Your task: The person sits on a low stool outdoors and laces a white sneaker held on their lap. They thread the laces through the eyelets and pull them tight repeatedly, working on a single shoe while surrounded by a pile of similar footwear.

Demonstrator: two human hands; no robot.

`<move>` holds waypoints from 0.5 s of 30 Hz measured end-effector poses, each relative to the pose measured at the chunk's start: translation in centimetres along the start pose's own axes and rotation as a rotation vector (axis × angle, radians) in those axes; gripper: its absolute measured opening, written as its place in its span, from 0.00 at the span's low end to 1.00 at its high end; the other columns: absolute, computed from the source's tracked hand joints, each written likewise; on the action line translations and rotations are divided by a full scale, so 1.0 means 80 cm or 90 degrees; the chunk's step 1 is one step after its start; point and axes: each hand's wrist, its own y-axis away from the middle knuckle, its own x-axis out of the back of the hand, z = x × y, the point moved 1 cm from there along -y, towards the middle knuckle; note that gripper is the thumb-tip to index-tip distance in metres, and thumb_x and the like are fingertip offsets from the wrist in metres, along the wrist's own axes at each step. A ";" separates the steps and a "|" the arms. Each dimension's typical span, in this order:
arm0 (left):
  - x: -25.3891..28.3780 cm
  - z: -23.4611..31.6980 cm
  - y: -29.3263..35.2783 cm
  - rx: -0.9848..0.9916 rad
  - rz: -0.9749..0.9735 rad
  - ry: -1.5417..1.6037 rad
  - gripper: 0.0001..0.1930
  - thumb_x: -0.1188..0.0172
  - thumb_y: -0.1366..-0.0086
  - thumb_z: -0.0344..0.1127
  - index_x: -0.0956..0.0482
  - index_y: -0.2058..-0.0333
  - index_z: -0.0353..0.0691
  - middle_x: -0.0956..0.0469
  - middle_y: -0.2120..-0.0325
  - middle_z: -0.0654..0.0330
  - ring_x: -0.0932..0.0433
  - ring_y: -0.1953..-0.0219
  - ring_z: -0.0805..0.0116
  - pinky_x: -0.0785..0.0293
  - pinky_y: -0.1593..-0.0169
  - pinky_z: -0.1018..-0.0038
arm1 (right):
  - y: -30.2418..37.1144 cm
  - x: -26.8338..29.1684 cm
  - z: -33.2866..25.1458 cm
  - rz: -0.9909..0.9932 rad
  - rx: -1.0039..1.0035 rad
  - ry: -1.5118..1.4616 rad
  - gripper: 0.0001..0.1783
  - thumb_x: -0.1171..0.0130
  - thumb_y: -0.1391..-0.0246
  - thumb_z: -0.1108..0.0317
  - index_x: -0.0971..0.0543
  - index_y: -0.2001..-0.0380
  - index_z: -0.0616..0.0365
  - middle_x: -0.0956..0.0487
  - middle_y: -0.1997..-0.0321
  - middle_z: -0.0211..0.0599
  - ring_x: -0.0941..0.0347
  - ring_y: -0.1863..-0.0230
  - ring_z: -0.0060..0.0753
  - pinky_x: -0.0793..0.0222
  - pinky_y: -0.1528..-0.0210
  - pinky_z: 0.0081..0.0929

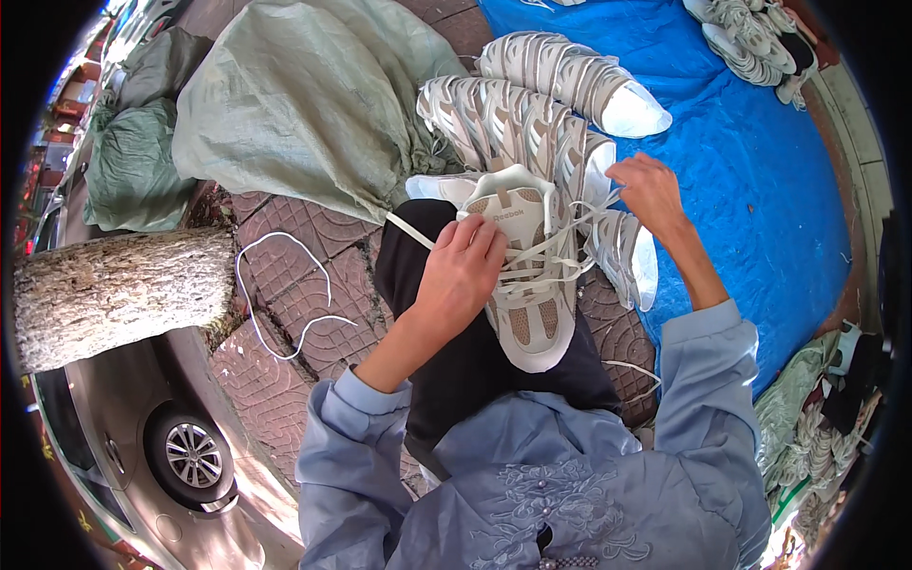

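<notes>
A beige and white sneaker (pixel 534 334) rests on my dark-trousered lap, its toe toward me and its tongue standing up at the far end. A flat cream shoelace (pixel 532 271) crosses its eyelets in loose loops. My left hand (pixel 463 266) is closed at the sneaker's left eyelet edge. One lace end sticks out from it to the upper left; the fingertips are partly hidden. To the right of the sneaker, my right hand (pixel 651 195) is raised, with thumb and finger pinching the lace, which runs slack back to the eyelets.
Nested rows of similar sneakers (pixel 513 123) lie just beyond, partly on a blue tarp (pixel 750 218). A large pale-green sack (pixel 304 104) stands at the far left. A loose white lace (pixel 328 275) lies on the brick paving. Left are a tree trunk (pixel 123 294) and a parked car (pixel 123 418).
</notes>
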 end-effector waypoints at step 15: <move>0.005 -0.010 -0.006 -0.065 -0.002 -0.015 0.07 0.46 0.59 0.31 0.35 0.79 0.40 0.35 0.83 0.63 0.34 0.73 0.67 0.37 0.68 0.73 | 0.037 0.026 -0.112 -0.155 0.143 -0.466 0.10 0.44 0.72 0.73 0.23 0.78 0.54 0.30 0.83 0.25 0.34 0.71 0.29 0.41 0.66 0.25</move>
